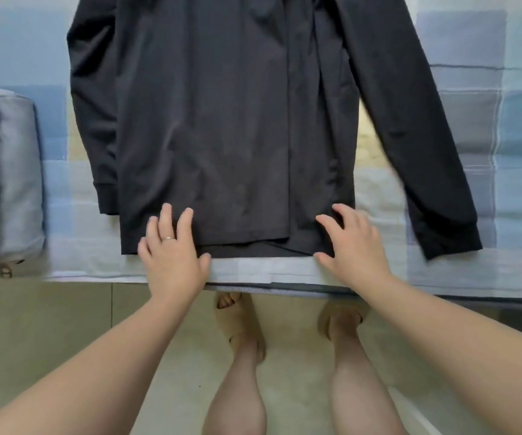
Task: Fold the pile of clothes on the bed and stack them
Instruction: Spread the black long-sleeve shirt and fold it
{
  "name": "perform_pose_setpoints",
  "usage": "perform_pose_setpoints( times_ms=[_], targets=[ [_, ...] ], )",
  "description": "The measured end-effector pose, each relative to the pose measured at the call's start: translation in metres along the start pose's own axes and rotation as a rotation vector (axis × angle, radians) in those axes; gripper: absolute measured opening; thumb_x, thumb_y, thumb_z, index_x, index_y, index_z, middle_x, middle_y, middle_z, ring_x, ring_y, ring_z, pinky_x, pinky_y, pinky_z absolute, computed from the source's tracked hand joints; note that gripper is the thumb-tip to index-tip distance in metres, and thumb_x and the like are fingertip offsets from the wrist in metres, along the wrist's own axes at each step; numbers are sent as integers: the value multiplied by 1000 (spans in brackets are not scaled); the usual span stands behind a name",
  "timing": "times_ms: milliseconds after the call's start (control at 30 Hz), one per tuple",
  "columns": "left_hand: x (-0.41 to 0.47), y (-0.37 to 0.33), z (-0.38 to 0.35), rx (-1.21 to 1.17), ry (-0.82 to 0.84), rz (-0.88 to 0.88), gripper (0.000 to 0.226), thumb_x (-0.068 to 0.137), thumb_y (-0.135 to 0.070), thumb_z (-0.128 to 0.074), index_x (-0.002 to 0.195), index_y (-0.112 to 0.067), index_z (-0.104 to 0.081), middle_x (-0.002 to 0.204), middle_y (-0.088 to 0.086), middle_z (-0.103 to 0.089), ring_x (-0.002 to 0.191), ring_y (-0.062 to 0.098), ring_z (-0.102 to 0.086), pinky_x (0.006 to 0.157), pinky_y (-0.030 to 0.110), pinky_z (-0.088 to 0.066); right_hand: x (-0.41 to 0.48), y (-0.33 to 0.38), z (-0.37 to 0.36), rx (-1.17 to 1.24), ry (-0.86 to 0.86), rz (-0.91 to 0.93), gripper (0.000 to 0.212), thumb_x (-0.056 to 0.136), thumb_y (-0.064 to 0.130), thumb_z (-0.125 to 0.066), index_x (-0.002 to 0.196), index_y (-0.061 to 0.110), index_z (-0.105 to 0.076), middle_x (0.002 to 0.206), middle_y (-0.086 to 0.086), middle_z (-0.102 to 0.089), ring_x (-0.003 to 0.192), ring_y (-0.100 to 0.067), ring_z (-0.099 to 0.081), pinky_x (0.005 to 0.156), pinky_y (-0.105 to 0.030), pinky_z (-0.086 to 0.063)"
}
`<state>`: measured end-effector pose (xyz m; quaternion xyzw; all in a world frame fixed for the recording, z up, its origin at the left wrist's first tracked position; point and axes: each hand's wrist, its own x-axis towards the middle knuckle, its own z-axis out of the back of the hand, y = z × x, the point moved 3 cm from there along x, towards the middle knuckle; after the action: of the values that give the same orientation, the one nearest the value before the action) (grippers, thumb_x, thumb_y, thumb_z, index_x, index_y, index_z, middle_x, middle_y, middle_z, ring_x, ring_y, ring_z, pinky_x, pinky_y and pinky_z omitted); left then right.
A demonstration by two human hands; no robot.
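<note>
We press our left hand (171,255) and right hand (352,243), fingers spread flat, on the hem of a dark jacket (222,120) laid out on the bed (520,215). Smoothing seems underway; folding the sleeves inward likely comes next.

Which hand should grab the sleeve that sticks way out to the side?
Probably the right hand. The splayed sleeve lies on that side of the jacket, its cuff nearest that hand. The left hand rests on the opposite hem corner and would have to reach across.
</note>
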<state>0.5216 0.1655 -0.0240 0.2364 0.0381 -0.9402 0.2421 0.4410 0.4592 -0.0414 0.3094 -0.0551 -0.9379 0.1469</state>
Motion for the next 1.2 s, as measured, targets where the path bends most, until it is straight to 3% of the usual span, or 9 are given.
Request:
perform_pose_setpoints(
  times_ms=[67, 167, 300, 433, 600, 767, 867, 1033, 1200],
  targets=[
    [9, 28, -4, -45, -33, 89, 95, 79, -37, -80, 154, -28, -23, 167, 4, -7, 150, 34, -15, 116, 51, -22, 5, 4, -10, -85, -39, 3, 68, 78, 45, -77, 138, 27, -50, 148, -9, -39, 129, -35, -39, 97, -48, -42],
    [22, 60, -11, -185, -50, 134, 91, 81, -36, -80, 154, -26, -27, 164, 6, -17, 139, 37, -30, 114, 50, -29, 6, 6, -19, -113, -225, 90, 36, 76, 25, -81, 107, 13, -67, 108, -13, -58, 90, -39, -54, 68, -45, -49],
    [26, 76, -10, -287, -138, 158, 72, 88, -34, -74, 149, -23, -37, 154, 7, -32, 129, 38, -39, 106, 49, -32, 0, 10, -16, -121, -387, 150, 6, 87, 10, -70, 90, 8, -67, 83, -11, -56, 64, -34, -50, 50, -39, -43],
    [24, 93, -6, -595, -145, 333, 62, 92, -26, -69, 144, -16, -37, 147, 12, -40, 124, 38, -47, 102, 45, -37, -19, 12, -2, -92, -357, 65, 6, 89, 9, -60, 94, 7, -62, 82, -10, -55, 62, -36, -52, 49, -33, -36],
    [19, 105, -8, -684, -5, 282, 34, 94, -9, -52, 127, -12, -44, 115, 17, -63, 103, 39, -57, 78, 38, -40, -46, -27, 5, -272, 103, -383, 9, 93, 17, -54, 89, 14, -46, 67, -1, -47, 66, -30, -49, 60, -35, -34],
    [20, 119, -6, -507, 64, 372, 21, 91, -4, -46, 111, -6, -50, 113, 22, -60, 95, 39, -52, 74, 41, -38, -61, -35, 8, -321, 90, -295, 18, 91, 16, -54, 86, 16, -37, 72, 1, -48, 66, -28, -53, 53, -32, -35],
    [20, 127, -6, -494, 100, 462, 21, 89, -3, -44, 108, -5, -52, 114, 23, -61, 90, 38, -50, 74, 41, -40, -69, -45, 7, -352, 164, -357, 17, 94, 17, -52, 90, 17, -36, 76, 1, -47, 69, -26, -52, 53, -31, -35],
    [16, 127, -2, -340, 109, 354, 18, 94, -5, -37, 109, -9, -46, 108, 20, -57, 93, 39, -53, 77, 43, -40, -78, -55, -1, -433, 139, -253, 19, 92, 16, -51, 92, 20, -33, 76, 3, -47, 66, -27, -52, 48, -30, -28],
    [7, 140, -8, -156, 243, 348, 19, 89, -7, -42, 106, -12, -48, 105, 19, -61, 93, 40, -57, 80, 45, -47, -78, -67, -8, -491, 292, -363, 20, 90, 1, -42, 96, 20, -41, 74, 3, -49, 72, -26, -57, 51, -29, -32]
  ],
)
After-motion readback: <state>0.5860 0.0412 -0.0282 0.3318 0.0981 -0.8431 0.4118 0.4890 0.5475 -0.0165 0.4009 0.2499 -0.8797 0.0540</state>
